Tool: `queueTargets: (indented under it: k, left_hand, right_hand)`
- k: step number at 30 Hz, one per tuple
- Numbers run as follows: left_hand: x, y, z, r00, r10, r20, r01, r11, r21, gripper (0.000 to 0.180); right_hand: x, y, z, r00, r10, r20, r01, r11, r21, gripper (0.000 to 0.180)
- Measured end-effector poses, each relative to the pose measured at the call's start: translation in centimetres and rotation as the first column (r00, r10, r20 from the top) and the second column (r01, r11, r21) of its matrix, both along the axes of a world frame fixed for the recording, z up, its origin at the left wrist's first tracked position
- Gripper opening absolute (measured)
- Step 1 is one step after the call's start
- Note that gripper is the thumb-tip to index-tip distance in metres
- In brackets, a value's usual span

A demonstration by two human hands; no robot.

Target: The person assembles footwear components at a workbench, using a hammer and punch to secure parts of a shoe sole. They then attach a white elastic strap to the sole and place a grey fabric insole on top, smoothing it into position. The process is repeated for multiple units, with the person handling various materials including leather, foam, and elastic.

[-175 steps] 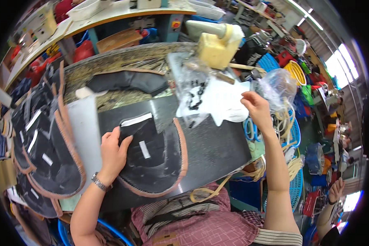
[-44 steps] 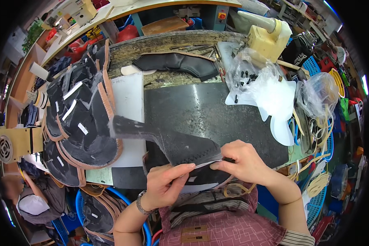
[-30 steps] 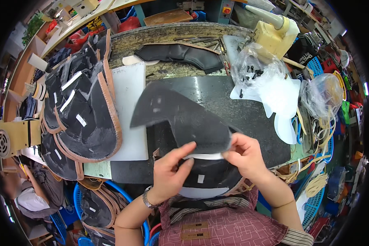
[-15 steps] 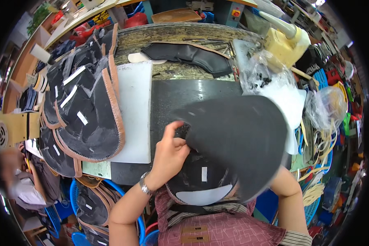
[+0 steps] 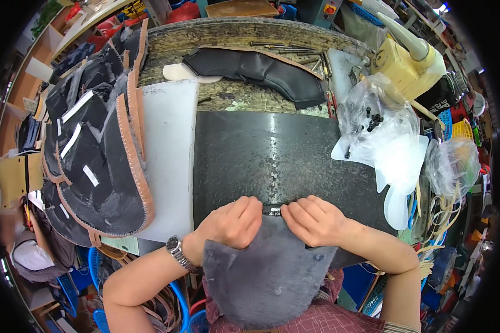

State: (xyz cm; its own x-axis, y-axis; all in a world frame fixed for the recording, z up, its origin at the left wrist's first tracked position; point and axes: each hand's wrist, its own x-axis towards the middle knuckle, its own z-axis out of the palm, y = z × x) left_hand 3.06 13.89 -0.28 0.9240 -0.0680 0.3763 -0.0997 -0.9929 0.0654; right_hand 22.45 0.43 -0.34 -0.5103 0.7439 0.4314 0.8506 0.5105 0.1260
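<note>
Pinching a grey fuzzy piece (image 5: 264,286) at the table's (image 5: 233,99) near edge, left hand (image 5: 233,222) and right hand (image 5: 316,222) are gripping; balancing tension is probably preventing puckers.

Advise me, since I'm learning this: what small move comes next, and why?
Perhaps draw the left hand and right hand slightly apart to straighten the far edge of the grey fleecy piece: both grip it there, with a small black label between them.

Fuzzy grey piece (image 5: 266,280), rounded end nearest, black label (image 5: 272,211) at its far edge
</note>
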Motion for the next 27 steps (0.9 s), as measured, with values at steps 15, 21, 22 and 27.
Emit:
queueTargets:
  k: [15, 21, 22, 27]
  left_hand:
    - [-0.3, 1.5, 0.0, 0.942, -0.318, -0.106, 0.325, 0.943, 0.064, 0.037]
    - [0.2, 1.4, -0.6, 0.938, -0.345, -0.042, 0.347, 0.933, 0.095, 0.034]
    - [0.2, 1.4, -0.4, 0.941, -0.335, -0.044, 0.338, 0.934, 0.118, 0.034]
    - [1.0, 2.2, 0.0, 0.915, -0.367, -0.167, 0.358, 0.93, -0.081, 0.035]
  right_hand:
    - [2.2, -2.0, 1.3, 0.985, -0.049, -0.163, -0.03, 0.893, -0.449, 0.062]
    - [2.3, -3.5, 1.0, 0.971, -0.169, -0.168, 0.066, 0.867, -0.494, 0.068]
    - [2.2, -3.6, 1.1, 0.973, -0.17, -0.157, 0.068, 0.859, -0.507, 0.068]
    - [0.5, -6.2, 1.0, 0.941, -0.179, -0.285, 0.122, 0.971, -0.208, 0.058]
